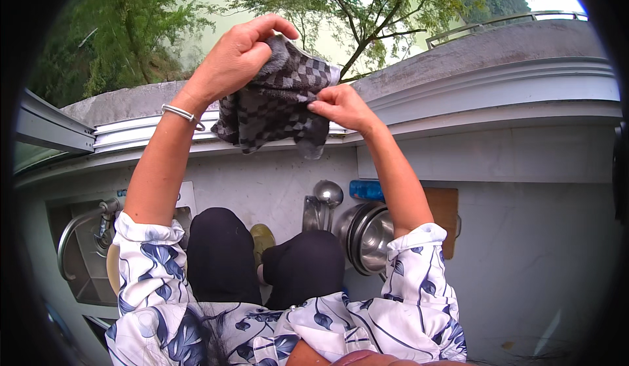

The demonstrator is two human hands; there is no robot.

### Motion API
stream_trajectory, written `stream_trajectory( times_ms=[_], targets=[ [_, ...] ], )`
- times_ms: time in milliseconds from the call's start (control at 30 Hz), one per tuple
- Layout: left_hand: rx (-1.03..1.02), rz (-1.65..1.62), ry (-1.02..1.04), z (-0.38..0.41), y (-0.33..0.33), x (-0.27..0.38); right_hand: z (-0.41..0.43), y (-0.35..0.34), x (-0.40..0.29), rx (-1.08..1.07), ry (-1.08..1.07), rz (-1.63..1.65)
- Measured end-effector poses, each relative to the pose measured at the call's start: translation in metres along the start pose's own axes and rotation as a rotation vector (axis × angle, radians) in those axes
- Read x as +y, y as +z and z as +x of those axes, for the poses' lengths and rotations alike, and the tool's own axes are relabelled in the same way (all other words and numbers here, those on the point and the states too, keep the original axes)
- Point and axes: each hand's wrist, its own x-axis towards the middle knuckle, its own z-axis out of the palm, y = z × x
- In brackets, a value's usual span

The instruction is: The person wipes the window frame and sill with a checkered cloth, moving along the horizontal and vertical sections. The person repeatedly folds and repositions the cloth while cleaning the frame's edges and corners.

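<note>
A dark checkered cloth (275, 110) with a fuzzy surface hangs in folds over the window track, held up between my hands. My left hand (245, 51), with a silver bangle on its wrist, grips the cloth's upper left part; the index finger curls out above it. The thumb and fingers of my right hand (339, 105) pinch its right edge. Part of the cloth's lower right end dangles in front of the sill.
White window tracks (491, 91) run along the ledge, with trees outside. Below are a steel sink (88, 287) with a curved faucet (69, 233), a ladle (328, 194), stacked metal bowls (376, 240), a blue object (366, 189) and a wooden cutting board (442, 208).
</note>
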Motion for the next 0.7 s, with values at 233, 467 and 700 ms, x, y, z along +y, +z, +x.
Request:
stream_trajectory(
  times_ms=[233, 467, 700],
  targets=[
    [0.024, 0.118, -0.108, -0.031, 0.05, -0.053, -0.017, -0.02, 0.048, 0.667, -0.093, -1.178],
    [-0.149, 0.028, -0.065, -0.066, 0.133, -0.115, -0.005, 0.078, 0.167, 0.364, 0.333, -1.308],
    [-0.037, -0.192, -0.258, -0.059, 0.099, -0.092, -0.008, 0.091, 0.124, 0.382, 0.026, 0.311]
  ],
)
